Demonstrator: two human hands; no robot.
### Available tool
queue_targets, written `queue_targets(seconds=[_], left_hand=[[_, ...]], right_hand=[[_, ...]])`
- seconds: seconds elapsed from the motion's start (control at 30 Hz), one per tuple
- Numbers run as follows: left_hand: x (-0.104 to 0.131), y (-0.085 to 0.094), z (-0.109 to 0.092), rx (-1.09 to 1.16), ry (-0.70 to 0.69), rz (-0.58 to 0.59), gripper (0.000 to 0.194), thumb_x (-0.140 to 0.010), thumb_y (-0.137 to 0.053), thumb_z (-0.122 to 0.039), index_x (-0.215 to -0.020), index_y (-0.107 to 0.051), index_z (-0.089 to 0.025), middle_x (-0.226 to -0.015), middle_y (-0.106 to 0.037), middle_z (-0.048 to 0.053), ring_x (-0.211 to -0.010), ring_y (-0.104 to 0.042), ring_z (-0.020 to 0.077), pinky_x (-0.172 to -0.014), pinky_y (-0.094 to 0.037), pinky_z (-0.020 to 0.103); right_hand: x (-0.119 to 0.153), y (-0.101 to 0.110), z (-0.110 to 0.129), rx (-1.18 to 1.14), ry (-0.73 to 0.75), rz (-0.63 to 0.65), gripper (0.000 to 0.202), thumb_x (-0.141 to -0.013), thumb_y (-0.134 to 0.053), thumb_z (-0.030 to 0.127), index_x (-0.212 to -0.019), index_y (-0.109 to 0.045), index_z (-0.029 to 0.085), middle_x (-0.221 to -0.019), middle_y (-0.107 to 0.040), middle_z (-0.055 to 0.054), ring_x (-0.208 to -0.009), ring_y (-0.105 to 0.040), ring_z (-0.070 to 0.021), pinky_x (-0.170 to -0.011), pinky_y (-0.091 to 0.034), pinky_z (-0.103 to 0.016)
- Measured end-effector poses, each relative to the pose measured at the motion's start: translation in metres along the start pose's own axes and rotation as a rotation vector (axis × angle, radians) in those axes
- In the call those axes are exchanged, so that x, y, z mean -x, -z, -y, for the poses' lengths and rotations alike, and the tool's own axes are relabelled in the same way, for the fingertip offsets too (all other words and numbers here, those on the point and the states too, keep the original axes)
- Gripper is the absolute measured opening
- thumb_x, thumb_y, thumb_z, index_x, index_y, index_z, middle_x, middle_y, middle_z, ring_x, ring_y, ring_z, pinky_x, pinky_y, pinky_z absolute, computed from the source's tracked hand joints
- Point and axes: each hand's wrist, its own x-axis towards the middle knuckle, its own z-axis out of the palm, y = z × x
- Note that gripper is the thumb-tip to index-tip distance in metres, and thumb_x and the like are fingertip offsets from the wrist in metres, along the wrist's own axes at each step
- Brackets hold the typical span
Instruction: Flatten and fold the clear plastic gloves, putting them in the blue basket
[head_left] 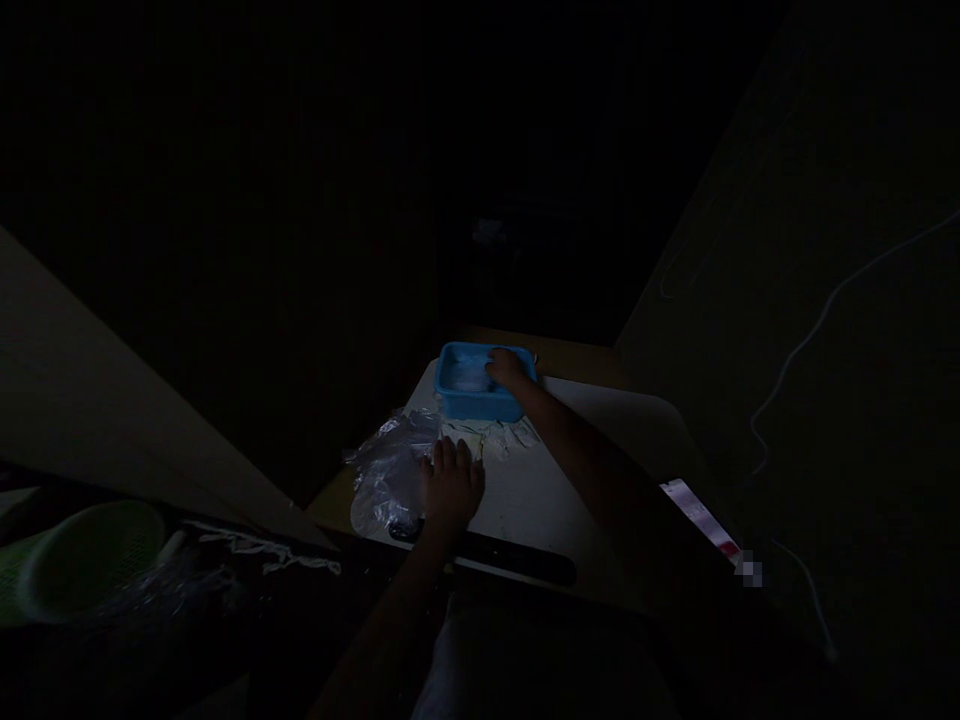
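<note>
A blue plastic tub (480,408) stands at the far part of a small white table (607,400). My right hand (508,366) reaches over its right side, with bent fingers down inside near something pale and whitish (471,375). Whether they pinch any of it is too dark to make out. Nearer to me, my left hand (454,482) lies palm down on the table, fingers stretched forward and slightly apart. Crumpled clear plastic (394,465) spreads along its left side. Between this hand and the tub lie thin, pale scraps (510,436).
The room is very dark. A long black strip (517,558) runs along the table's near edge. At right is a glowing pinkish-white panel (701,515), with a white cable (806,345) beyond. Lower left, a green mesh basket (97,555) sits beside a pale panel (135,400).
</note>
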Motion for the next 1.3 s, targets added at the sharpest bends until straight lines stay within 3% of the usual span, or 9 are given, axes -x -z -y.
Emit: queue_targets(seconds=[0.1,0.23,0.5,0.7,1.03,1.17,1.3], left_hand=[[0.0,0.002,0.0,0.002,0.003,0.001,0.052,-0.087,-0.029,-0.038,-0.126,-0.045,-0.008,-0.131,-0.043,0.022,-0.124,-0.034,0.0343,-0.097,-0.026,0.053],[0.001,0.004,-0.001,0.002,0.01,0.019,0.052,-0.088,-0.027,-0.039,-0.126,-0.045,-0.009,-0.133,-0.042,0.021,-0.125,-0.034,0.0339,-0.098,-0.026,0.053],[0.0,0.002,0.0,0.017,0.018,0.027,0.051,-0.088,-0.027,-0.038,-0.126,-0.045,-0.009,-0.133,-0.042,0.021,-0.125,-0.033,0.0334,-0.098,-0.025,0.052],[0.001,0.004,-0.001,0.008,0.012,0.049,0.051,-0.088,-0.028,-0.037,-0.127,-0.044,-0.009,-0.134,-0.041,0.02,-0.126,-0.033,0.0331,-0.099,-0.024,0.052],[0.0,0.0,0.0,0.0,0.01,0.017,0.052,-0.087,-0.028,-0.038,-0.126,-0.045,-0.009,-0.133,-0.042,0.021,-0.125,-0.034,0.0339,-0.098,-0.025,0.052],[-0.001,-0.002,0.0,-0.012,0.003,-0.008,0.052,-0.087,-0.028,-0.038,-0.126,-0.045,-0.008,-0.132,-0.042,0.022,-0.124,-0.035,0.034,-0.096,-0.028,0.052],[-0.001,-0.004,0.001,-0.009,-0.008,-0.039,0.052,-0.087,-0.029,-0.038,-0.126,-0.045,-0.007,-0.131,-0.042,0.023,-0.124,-0.035,0.0349,-0.096,-0.029,0.053]], right_hand=[[0.004,-0.003,0.002,0.095,0.168,-0.043,0.038,-0.075,-0.056,0.014,-0.111,-0.059,0.025,-0.127,-0.051,-0.005,-0.122,-0.039,-0.0221,-0.1,-0.03,-0.032],[0.003,-0.014,0.004,0.243,0.319,0.062,0.037,-0.074,-0.055,0.014,-0.11,-0.061,0.023,-0.124,-0.054,-0.007,-0.119,-0.044,-0.0244,-0.101,-0.028,-0.038],[-0.015,-0.033,-0.003,0.172,0.31,0.221,0.038,-0.069,-0.058,0.008,-0.104,-0.065,0.023,-0.108,-0.065,-0.001,-0.1,-0.059,-0.0181,-0.083,-0.042,-0.02],[-0.016,-0.036,-0.001,0.132,0.307,0.204,0.033,-0.07,-0.056,0.004,-0.098,-0.067,0.018,-0.105,-0.066,-0.003,-0.097,-0.06,-0.0176,-0.082,-0.043,-0.02],[-0.007,-0.004,0.0,0.112,0.319,-0.054,0.036,-0.078,-0.044,0.006,-0.104,-0.063,0.022,-0.113,-0.061,-0.003,-0.107,-0.053,-0.0167,-0.093,-0.037,-0.026],[0.02,0.016,-0.009,0.042,0.446,-0.337,0.039,-0.077,-0.038,0.005,-0.106,-0.061,0.016,-0.109,-0.06,-0.006,-0.103,-0.053,-0.0156,-0.092,-0.036,-0.024],[0.062,0.025,-0.037,0.029,0.498,-0.559,0.039,-0.075,-0.034,0.004,-0.104,-0.06,0.011,-0.102,-0.059,-0.01,-0.102,-0.049,-0.0167,-0.092,-0.034,-0.024]])
